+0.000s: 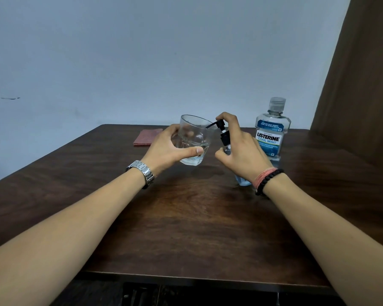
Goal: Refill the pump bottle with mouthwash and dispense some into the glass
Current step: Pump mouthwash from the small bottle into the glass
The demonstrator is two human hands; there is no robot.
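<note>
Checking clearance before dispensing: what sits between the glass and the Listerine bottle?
In the head view, the right hand gripping the pump bottle sits between the glass and Listerine bottle.

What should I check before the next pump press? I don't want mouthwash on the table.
1. Nozzle over the glass: ok. The black pump head has its spout reaching across the rim of the clear faceted drinking glass.
2. Glass held: ok. The left hand grips it, tilted toward the pump.
3. Pump bottle steadied: ok. The right hand wraps the small clear pump bottle, a finger on top of the head.
4. Liquid in the glass: ok, a little at the bottom.
5. Fill level of the pump bottle: cannot tell, the hand hides it.
6. Large Listerine bottle capped: ok.
</note>
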